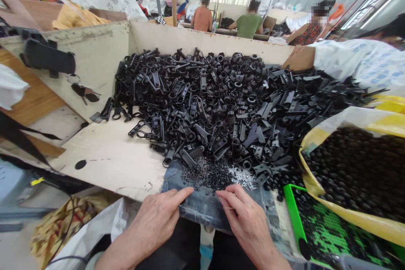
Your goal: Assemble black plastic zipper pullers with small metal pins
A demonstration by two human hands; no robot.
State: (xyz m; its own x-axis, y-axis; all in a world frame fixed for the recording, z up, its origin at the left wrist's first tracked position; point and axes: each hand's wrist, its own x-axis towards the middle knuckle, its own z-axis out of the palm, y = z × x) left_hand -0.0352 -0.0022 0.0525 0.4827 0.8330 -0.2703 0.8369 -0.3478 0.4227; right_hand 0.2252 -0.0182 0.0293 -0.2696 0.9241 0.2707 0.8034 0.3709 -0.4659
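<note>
My left hand (158, 215) rests at the front edge of the dark mat (202, 211), its index finger stretched out toward small loose parts. The other fingers curl under, and nothing shows in them. My right hand (242, 215) is closed, with fingertips pressed together just above the mat; whatever they hold, if anything, is too small to name. Just beyond both hands lie small brownish metal pieces (196, 171), tiny black pieces (217, 175) and silver screws (243, 177). Behind them rises a big heap of black plastic parts (202, 101), some with ring-shaped ends.
Pale boards (209, 36) wall in the worktop. At right, a yellow-edged bag (308, 177) of round black pieces stands over a green tray (292, 219). Keys (85, 93) hang on the left board. Several people sit at tables farther back.
</note>
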